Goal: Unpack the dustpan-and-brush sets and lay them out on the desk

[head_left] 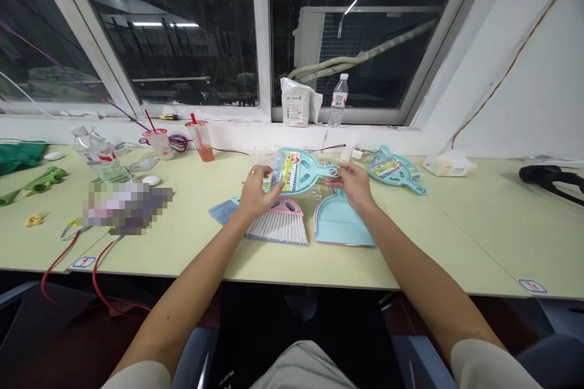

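One wrapped blue dustpan set (298, 171), with a label too small to be read, is held above the table (456, 243): the left hand (256, 193) is clamped on its wrapper end, the right hand (353, 185) pinched on its handle. One pink brush (281, 222) and one loose blue dustpan (340, 225) lie at 6 o'clock of it; a second wrapped set (395, 171) lies at 3 o'clock. Two cups (160, 143) stand at 9 o'clock, one water bottle (338, 100) at 1 o'clock.
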